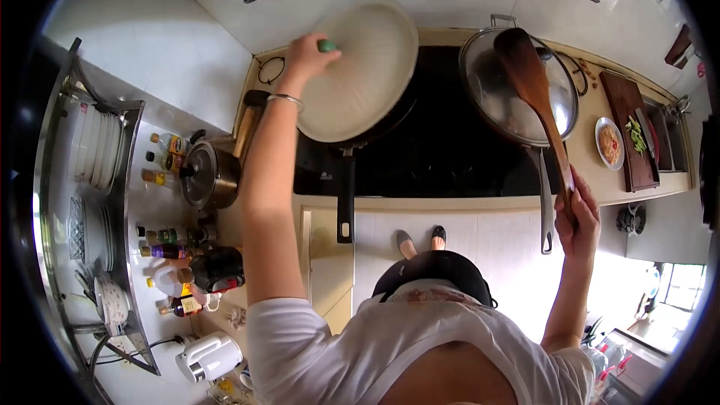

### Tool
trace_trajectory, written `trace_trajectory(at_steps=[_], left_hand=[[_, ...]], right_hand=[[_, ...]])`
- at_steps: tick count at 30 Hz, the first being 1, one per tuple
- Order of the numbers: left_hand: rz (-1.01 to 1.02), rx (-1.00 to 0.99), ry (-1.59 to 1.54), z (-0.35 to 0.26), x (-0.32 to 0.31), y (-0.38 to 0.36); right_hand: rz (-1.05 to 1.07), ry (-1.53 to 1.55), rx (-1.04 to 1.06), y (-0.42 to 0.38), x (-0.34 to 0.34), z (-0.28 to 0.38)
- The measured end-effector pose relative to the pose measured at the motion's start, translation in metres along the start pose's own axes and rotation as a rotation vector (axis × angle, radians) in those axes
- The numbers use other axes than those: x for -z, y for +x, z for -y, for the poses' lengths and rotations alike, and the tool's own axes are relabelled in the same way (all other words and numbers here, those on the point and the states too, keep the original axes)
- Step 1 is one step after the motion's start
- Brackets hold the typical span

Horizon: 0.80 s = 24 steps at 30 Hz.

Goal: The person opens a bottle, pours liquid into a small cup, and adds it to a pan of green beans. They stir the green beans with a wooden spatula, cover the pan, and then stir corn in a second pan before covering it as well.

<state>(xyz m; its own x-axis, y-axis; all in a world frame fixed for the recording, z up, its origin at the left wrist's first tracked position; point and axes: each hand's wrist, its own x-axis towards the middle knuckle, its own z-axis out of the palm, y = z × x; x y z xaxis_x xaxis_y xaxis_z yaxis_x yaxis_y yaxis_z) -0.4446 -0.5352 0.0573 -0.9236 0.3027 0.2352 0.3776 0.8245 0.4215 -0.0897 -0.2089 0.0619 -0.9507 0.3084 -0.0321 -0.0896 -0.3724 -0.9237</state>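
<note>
My left hand [309, 58] grips the green knob of a large pale pan lid [367, 67], which is tilted above a black frying pan [346, 180] on the left of the hob. The lid hides most of that pan and what is in it. In my right hand [579, 217] is a wooden spatula [534, 86], its broad dark blade raised in front of a second pan. A glass lid [484, 67] with a steel rim covers this right-hand pan, whose long handle [546, 202] points towards me.
Right of the black hob [435, 127] are a plate of food [609, 144] and a cutting board [624, 101] with chopped greens [637, 137] and a knife. To the left stand a steel pot [202, 174], several bottles [169, 236], a white kettle [210, 356] and a dish rack [135, 135].
</note>
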Motion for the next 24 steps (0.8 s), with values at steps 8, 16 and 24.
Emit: trace_trajectory(at_steps=[8, 16, 24], left_hand=[[-0.027, 0.216, -0.933, 0.035, 0.041, -0.035], [-0.284, 0.11, -0.938, 0.042, 0.055, -0.08], [-0.402, 0.145, -1.242, 0.078, 0.059, -0.091]], right_hand=[[0.173, -0.351, -0.189, 0.068, -0.016, 0.012], [0.875, -1.18, -0.112, 0.282, -0.071, -0.055], [0.488, -1.198, -0.779, 0.305, -0.142, -0.062]])
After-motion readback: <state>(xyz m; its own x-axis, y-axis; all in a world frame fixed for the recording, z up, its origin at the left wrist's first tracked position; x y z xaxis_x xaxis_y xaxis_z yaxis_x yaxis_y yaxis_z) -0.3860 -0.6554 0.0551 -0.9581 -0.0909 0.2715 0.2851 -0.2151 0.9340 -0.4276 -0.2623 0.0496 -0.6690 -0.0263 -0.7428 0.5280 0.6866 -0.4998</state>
